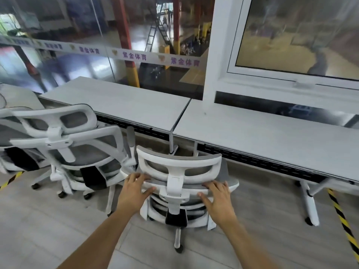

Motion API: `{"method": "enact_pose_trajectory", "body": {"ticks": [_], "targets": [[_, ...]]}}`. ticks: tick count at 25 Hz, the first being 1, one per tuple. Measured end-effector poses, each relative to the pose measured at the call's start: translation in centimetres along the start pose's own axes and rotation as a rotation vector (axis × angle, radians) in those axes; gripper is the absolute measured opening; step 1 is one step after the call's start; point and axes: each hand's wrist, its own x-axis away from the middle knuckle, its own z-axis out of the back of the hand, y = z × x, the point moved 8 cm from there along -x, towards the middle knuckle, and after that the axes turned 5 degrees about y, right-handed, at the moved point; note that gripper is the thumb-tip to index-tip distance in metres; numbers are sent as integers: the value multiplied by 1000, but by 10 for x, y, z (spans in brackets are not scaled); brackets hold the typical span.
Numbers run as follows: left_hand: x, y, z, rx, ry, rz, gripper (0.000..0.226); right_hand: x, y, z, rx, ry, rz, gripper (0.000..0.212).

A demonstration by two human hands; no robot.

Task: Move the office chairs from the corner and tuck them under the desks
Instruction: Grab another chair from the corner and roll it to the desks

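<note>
One head-worn wide-angle view looks forward and steeply down, close above a white-framed grey mesh chair [180,177], facing pale grey worktops [262,133].

Soft, even daylight fills the scene — bright but flat, with only faint shadows under the pale grey laminate desktops [262,136]. The tall glass wall panels [81,32] carry milky reflections and glare, and the view through them is smeared. Motion blur softens the whole frame; wide-angle distortion bows the straight white window frame [236,35] near the edges.
</note>
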Motion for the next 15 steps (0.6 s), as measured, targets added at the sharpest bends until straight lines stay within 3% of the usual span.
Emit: {"method": "enact_pose_trajectory", "body": {"ticks": [6,12,15], "targets": [[-22,-25,13,6,24,33,41,-26,-21,-21,31,-61,5,30],[-23,-33,9,-151,-21,76,50,-16,-37,-31,134,-15,-7,36],[-5,-15,16,-182,-34,-9,51,-7,-44,-26,142,-16,-74,42]]}}
